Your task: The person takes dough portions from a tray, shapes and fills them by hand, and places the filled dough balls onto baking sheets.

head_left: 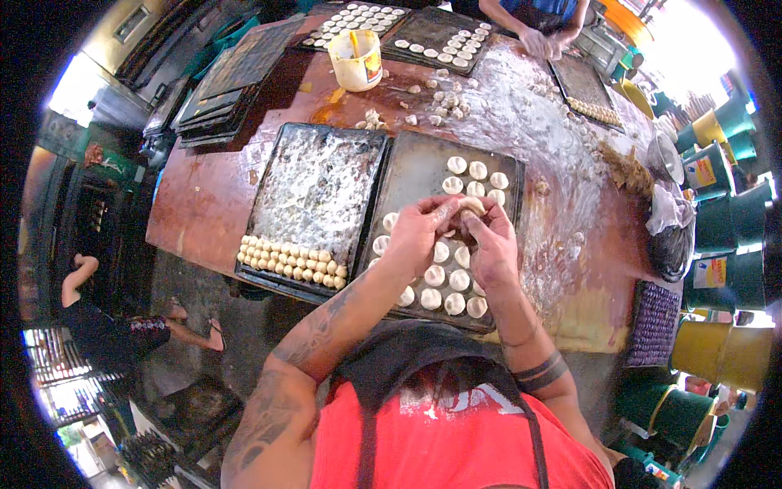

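Note:
My left hand point(428, 232) and my right hand point(489, 232) meet over the right-hand tray point(407, 171), pinching one piece of pale dough point(470, 203) between fingers and thumbs. Under and around them, several flattened white dough discs point(454, 303) lie in rows on the dark metal. To the left, touching or nearly so, a floury tray point(318, 187) holds several rows of small tan dough balls point(293, 262) along its near edge. What lies directly beneath my fingers is hidden.
A co-worker's hands point(544, 42) are at the table's point(195, 204) far side, near more trays point(582, 90). Stacked trays point(232, 73), a white bucket point(356, 69) and dough scraps point(450, 104) stand or lie behind. Another person point(106, 318) is at floor left; buckets point(721, 350) line the right.

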Demonstrator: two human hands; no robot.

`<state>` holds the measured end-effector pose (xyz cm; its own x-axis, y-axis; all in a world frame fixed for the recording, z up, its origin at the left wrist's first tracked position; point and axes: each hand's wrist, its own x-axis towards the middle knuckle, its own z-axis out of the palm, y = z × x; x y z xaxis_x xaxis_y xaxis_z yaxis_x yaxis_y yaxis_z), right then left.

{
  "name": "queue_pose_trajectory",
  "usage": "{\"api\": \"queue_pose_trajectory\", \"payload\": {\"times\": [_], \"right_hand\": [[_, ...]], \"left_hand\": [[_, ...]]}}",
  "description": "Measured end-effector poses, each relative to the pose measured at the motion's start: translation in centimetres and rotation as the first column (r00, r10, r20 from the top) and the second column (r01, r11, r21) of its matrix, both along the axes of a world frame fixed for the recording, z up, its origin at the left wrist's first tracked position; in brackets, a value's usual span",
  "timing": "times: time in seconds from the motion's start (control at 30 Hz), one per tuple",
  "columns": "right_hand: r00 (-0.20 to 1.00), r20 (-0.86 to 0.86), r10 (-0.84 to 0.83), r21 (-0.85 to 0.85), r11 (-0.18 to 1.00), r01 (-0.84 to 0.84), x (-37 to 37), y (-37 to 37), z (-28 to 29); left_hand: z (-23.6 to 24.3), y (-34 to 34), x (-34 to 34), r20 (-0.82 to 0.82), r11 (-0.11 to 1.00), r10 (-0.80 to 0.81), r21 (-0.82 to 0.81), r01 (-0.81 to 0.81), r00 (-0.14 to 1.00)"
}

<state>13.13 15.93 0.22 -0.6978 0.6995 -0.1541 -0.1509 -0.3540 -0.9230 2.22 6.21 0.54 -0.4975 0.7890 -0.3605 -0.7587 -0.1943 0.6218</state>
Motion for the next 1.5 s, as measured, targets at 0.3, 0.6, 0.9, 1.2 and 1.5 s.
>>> {"api": "queue_pose_trajectory", "payload": {"times": [0.3, 0.6, 0.9, 1.2, 1.5], "right_hand": [[0.977, 0.092, -0.193, 0.843, 0.537, 0.026, 0.2, -0.1, 0.6], [0.907, 0.277, 0.317, 0.807, 0.435, -0.398, 0.3, 1.5, 0.5], [0.977, 0.195, 0.091, 0.752, 0.625, -0.208, 0.3, 0.1, -2.1], [0.855, 0.335, 0.395, 0.724, 0.472, -0.502, -0.2, 1.4, -2.8], [0.915, 0.362, 0.177, 0.72, 0.571, -0.395, -0.7, -0.7, -2.9]], "left_hand": [[-0.2, -1.0, 0.1, -0.165, 0.988, 0.059, -0.134, -0.082, 0.985], [-1.9, -2.4, 0.2, -0.04, 0.976, -0.2, -0.098, 0.195, 0.979], [-3.7, -3.0, 1.8, 0.135, 0.958, -0.282, -0.023, 0.287, 0.95], [-4.1, -4.3, 0.8, -0.05, 0.963, -0.242, -0.132, 0.234, 0.969], [-8.0, -4.9, 1.8, 0.254, 0.981, -0.19, 0.001, 0.196, 0.949]]}}
